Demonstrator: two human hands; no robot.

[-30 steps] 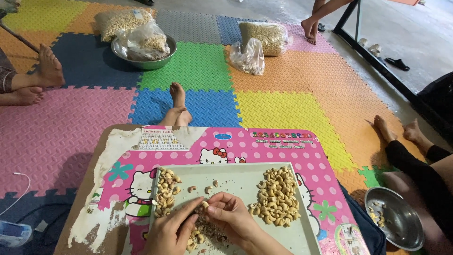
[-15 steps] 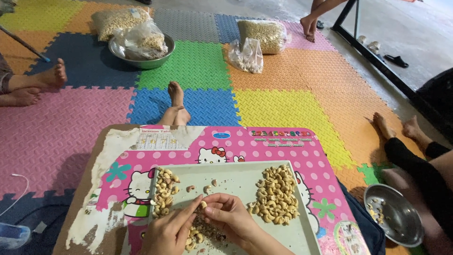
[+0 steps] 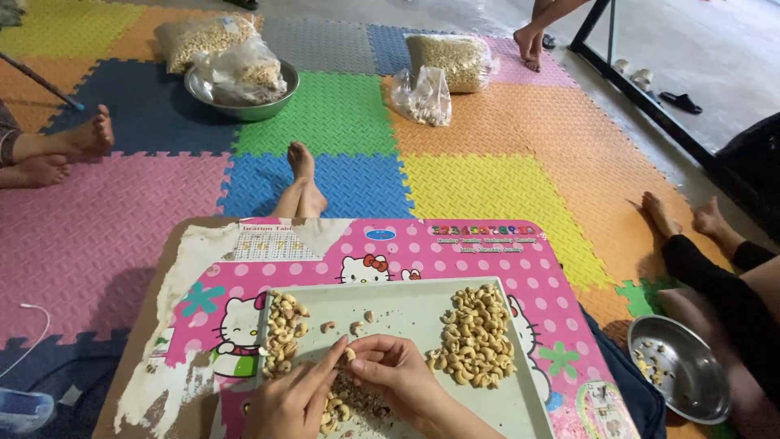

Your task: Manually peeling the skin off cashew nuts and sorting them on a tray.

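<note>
Hands meet low over the tray [image 3: 406, 302] on the pink bench [image 3: 487, 252]. Left hand [image 3: 294, 398] and right hand [image 3: 398, 375] both pinch one nut [image 3: 350, 355] between their fingertips, so each grip is closed on it. That nut sits right between the two hands, equally near both. A thin pile [image 3: 281, 332] lies just left, and a big pile [image 3: 475, 335] lies to the right, closer to the right hand. Bits [image 3: 357, 398] lie under the hands.
</note>
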